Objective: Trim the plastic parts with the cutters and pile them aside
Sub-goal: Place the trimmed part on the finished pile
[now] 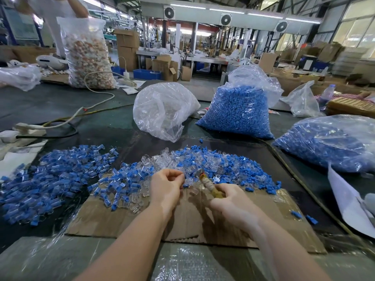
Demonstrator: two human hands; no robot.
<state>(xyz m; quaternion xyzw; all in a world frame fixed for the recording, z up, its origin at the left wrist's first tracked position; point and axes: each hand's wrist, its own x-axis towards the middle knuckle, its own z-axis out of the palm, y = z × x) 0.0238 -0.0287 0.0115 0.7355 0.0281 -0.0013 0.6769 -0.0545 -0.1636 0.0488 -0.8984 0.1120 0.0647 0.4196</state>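
Cutters [211, 187] gripped in right hand [229, 201]; left hand [166, 187] pinches a plastic part [183, 180].

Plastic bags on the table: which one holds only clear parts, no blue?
The crumpled bag of clear parts at centre, just left of the upright bag of blue parts; a second blue bag lies far right.

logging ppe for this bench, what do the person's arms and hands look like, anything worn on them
Both forearms are bare as far as the view shows: no sleeves in sight. The left hand and the right hand wear no gloves, and no rings, watch or wristband show. The fingers are uncovered. Nothing protective is visible on either arm.
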